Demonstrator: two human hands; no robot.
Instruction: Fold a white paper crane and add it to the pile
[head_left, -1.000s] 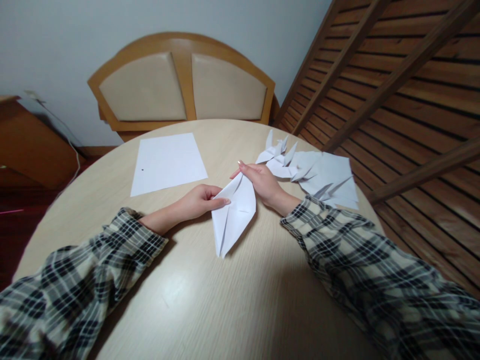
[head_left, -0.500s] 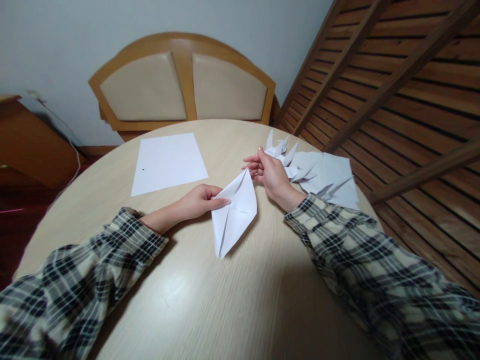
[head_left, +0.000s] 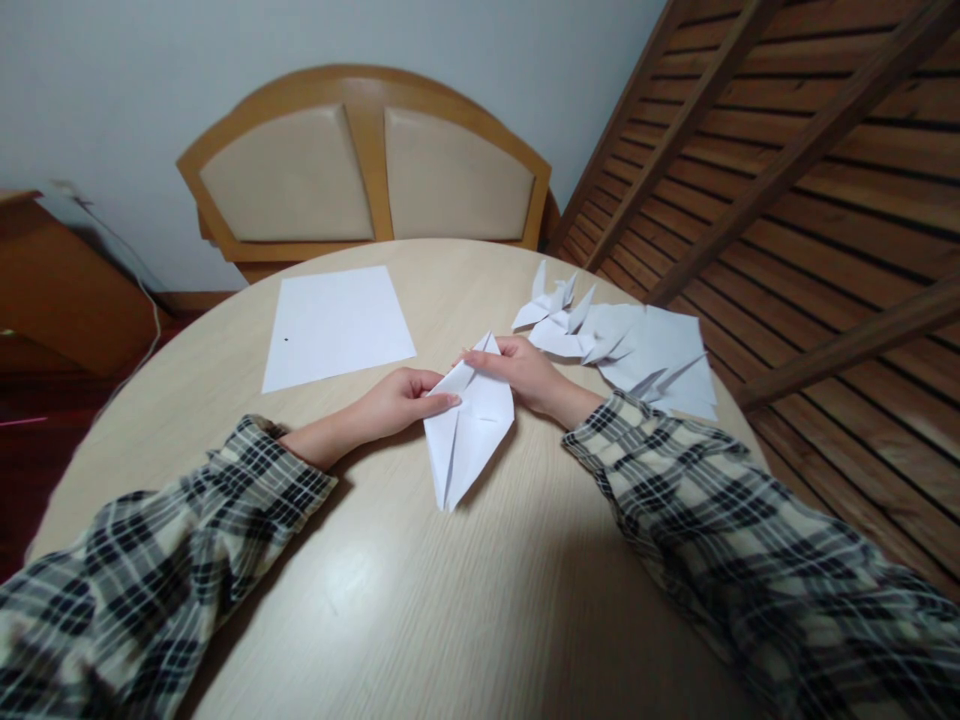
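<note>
Round pale-wood counter [head_left: 360, 610]; white diamond-shaped folded paper [head_left: 484, 430], gripped by left fingers [head_left: 436, 406] and right fingers [head_left: 487, 362]; uneven tugging might tear it

- A folded paper [head_left: 480, 440], plain white and layered, sits near the centre of the frame as a long diamond.
- It slants slightly, its upper tip leaning right, its lower tip pointing down and a little left.
- A narrow gap between flaps runs from the lower tip towards the middle; a short crease marks the right half.
- The left hand [head_left: 394, 402] grips its left edge, the right hand [head_left: 531, 376] its upper part.
</note>
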